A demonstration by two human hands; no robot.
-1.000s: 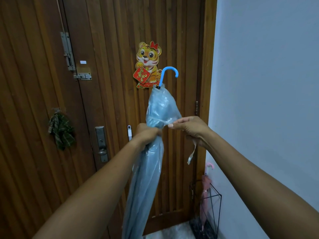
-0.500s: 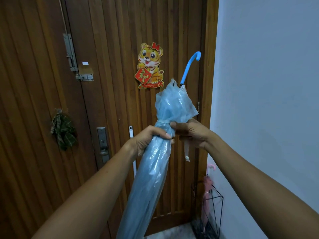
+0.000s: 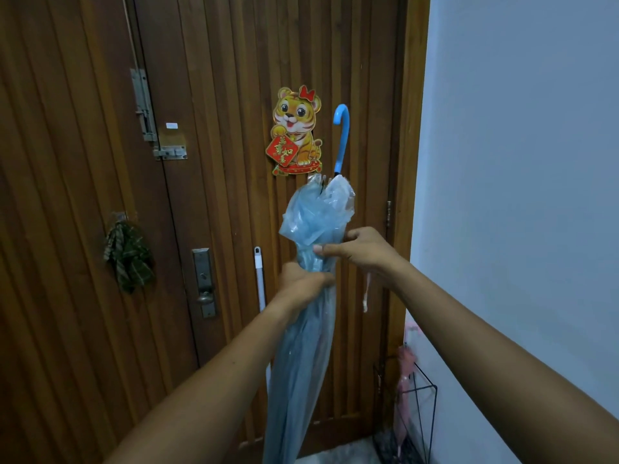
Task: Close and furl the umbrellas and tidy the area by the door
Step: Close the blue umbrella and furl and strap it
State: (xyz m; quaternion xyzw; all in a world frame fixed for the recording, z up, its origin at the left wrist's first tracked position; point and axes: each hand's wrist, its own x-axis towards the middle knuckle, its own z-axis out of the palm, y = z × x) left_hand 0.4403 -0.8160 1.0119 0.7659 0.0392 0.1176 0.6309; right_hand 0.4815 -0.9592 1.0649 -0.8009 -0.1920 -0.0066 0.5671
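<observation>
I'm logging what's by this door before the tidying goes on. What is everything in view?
blue umbrella: 1, see-through light blue with a blue hooked handle, held handle-up before the door
strap: 1, white, hanging below the right hand
pink umbrella: 1, pink, in the stand
stand: 1, black wire, on the floor by the wall
door: 1, brown wood, ahead
tiger sticker: 1, orange and red, on the door
bolt: 1, grey metal, door's upper left
lock: 1, grey metal, mid-door
cloth: 1, green checked, hanging at left
pole: 1, white, against the door
wall: 1, pale grey, right
left hand: grips the blue umbrella
right hand: pinches its folds just above
</observation>
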